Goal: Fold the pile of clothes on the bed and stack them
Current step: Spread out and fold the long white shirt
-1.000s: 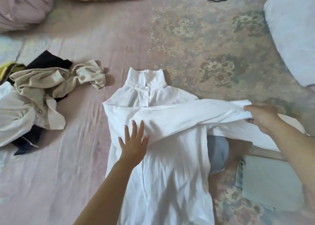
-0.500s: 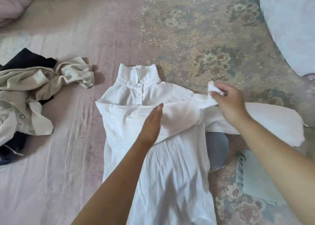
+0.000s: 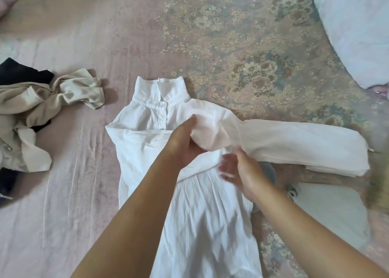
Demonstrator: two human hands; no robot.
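At the left edge of the frame I saw the unfolded pile (image 3: 25,113) waiting, untouched. At centre lay the white shirt (image 3: 189,204), collar toward the top. My left hand (image 3: 183,145), flat on the chest half a second before, had now tucked its fingers under the folded-over sleeve (image 3: 294,143). My right hand (image 3: 237,172) had let go of the cuff and hovered blurred, fingers loosely apart. The sleeve fold looked nearly finished, I judged.

Bare bedsheet (image 3: 69,193) between pile (image 3: 27,109), shirt (image 3: 200,214)

white shirt (image 3: 189,204), beige & black clothes pile (image 3: 27,109), pink floral bedsheet (image 3: 231,35), pale blue pillow (image 3: 357,25)
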